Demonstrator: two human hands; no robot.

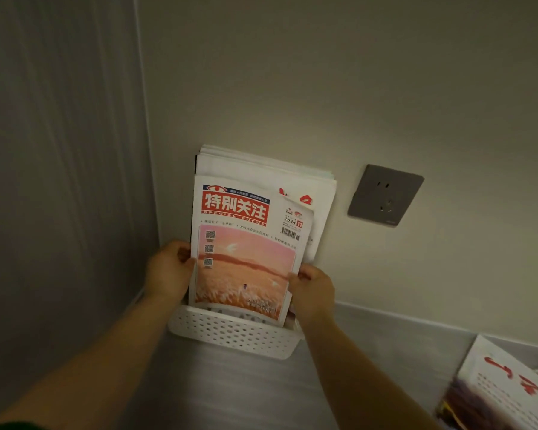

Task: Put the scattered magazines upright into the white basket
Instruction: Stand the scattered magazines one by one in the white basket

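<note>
Front magazine, red title block & pink sunset cover, stands upright in the white basket, w/ more magazines stacked upright behind it against the wall. Left hand grips its left edge, fingers curled round the edge; right hand pinches the right edge, thumb on the cover. Basket sits on a grey counter in the corner. Grey wall socket to the right. Another magazine lies flat at lower right, well apart.

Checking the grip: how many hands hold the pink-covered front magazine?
2. The left hand grips the left edge of the pink-covered magazine, the right hand its right edge, above the white perforated basket. None hidden.
</note>
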